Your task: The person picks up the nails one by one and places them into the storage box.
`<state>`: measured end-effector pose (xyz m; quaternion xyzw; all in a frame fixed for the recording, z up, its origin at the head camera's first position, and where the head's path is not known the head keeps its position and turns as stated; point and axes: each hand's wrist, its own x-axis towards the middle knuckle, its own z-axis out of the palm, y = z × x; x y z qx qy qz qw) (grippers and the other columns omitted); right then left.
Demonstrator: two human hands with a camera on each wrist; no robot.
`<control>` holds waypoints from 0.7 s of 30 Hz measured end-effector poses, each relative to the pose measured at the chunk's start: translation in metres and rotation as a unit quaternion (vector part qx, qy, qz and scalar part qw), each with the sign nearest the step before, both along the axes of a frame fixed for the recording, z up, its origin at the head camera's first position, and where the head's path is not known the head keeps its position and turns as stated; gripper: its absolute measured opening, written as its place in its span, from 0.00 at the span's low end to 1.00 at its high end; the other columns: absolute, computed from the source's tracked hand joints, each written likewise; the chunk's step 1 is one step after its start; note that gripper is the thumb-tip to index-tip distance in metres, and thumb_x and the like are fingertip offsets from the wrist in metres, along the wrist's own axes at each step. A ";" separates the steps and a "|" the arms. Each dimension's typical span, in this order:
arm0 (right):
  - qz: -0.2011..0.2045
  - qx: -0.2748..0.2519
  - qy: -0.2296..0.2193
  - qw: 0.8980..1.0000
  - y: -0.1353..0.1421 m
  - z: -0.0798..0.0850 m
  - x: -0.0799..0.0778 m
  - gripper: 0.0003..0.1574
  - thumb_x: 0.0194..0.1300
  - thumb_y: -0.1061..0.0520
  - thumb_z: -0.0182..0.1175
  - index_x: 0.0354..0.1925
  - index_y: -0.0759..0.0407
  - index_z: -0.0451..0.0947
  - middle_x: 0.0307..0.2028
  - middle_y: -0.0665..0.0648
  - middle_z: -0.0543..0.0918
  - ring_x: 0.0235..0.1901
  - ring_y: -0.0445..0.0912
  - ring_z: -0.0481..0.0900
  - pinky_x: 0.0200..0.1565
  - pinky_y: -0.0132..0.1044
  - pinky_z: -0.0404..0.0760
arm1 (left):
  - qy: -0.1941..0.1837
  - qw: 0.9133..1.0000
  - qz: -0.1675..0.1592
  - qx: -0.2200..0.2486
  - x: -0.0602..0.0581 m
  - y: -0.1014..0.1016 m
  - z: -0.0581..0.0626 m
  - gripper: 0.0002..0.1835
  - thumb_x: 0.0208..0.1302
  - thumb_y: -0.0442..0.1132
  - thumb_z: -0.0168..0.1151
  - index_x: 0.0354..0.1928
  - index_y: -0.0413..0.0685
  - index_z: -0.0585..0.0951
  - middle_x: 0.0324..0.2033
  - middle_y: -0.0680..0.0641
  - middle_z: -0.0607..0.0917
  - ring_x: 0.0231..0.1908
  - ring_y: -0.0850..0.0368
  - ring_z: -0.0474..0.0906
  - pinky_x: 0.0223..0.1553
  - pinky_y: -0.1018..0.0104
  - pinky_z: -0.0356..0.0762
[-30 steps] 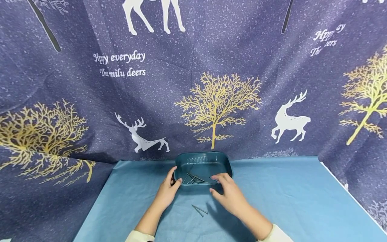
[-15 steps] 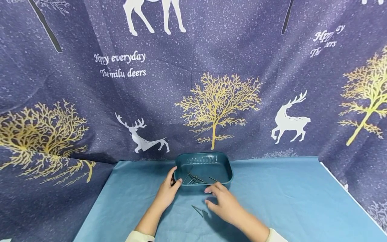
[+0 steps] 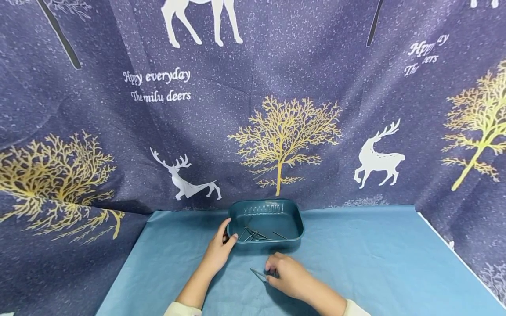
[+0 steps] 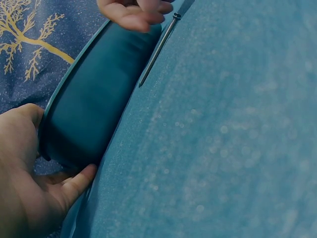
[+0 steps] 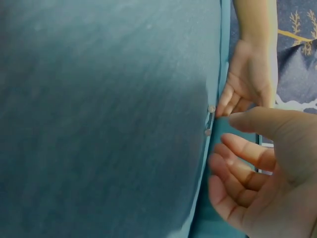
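My left hand (image 3: 217, 252) grips the left end of a dark teal plastic tray (image 3: 272, 208), as the left wrist view (image 4: 37, 173) also shows. Several metal nails (image 3: 261, 238) lie crossed in the tray's left part, and a single nail (image 3: 280, 235) lies apart to their right. In front of the tray, two nails (image 3: 258, 275) lie on the cloth. Just right of them is my right hand (image 3: 288, 274), fingers loosely bent. The right wrist view shows a gap between thumb and forefinger of this hand (image 5: 262, 163), close to two round nail heads (image 5: 211, 109).
A light blue cloth (image 3: 367, 259) covers the table. Behind the tray hangs a dark purple-blue fabric (image 3: 221, 131) printed with deer and golden trees. The tray's far side stands near this fabric.
My right hand has moved from over the tray's front right rim down to the nails on the cloth. The single nail in the tray has come into view. My left hand has stayed put.
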<state>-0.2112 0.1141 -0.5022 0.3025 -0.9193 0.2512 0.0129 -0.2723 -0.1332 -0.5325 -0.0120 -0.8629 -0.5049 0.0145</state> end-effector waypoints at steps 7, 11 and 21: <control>-0.003 0.014 -0.005 1.000 0.001 -0.001 0.000 0.09 0.58 0.56 0.72 0.33 0.50 0.78 0.28 0.43 0.75 0.28 0.30 0.68 0.32 0.29 0.72 | 0.007 1.000 -0.003 -0.001 0.000 0.000 -0.001 0.33 0.75 0.51 0.56 0.78 0.62 0.59 0.66 0.33 0.75 0.62 0.41 0.78 0.54 0.43 0.78; -0.002 0.019 -0.005 1.000 0.001 -0.003 0.000 0.10 0.57 0.56 0.72 0.32 0.50 0.78 0.27 0.42 0.74 0.27 0.30 0.66 0.31 0.28 0.70 | 0.005 1.000 0.000 0.000 0.000 0.000 -0.001 0.33 0.75 0.51 0.56 0.78 0.62 0.59 0.66 0.34 0.76 0.61 0.43 0.78 0.52 0.45 0.78; 0.005 0.015 -0.038 0.999 0.003 -0.006 -0.002 0.10 0.60 0.57 0.69 0.28 0.48 0.76 0.22 0.39 0.71 0.24 0.29 0.64 0.29 0.27 0.68 | 0.004 1.000 -0.006 0.003 0.001 0.000 0.001 0.33 0.76 0.51 0.55 0.78 0.62 0.59 0.69 0.32 0.72 0.64 0.40 0.76 0.56 0.41 0.77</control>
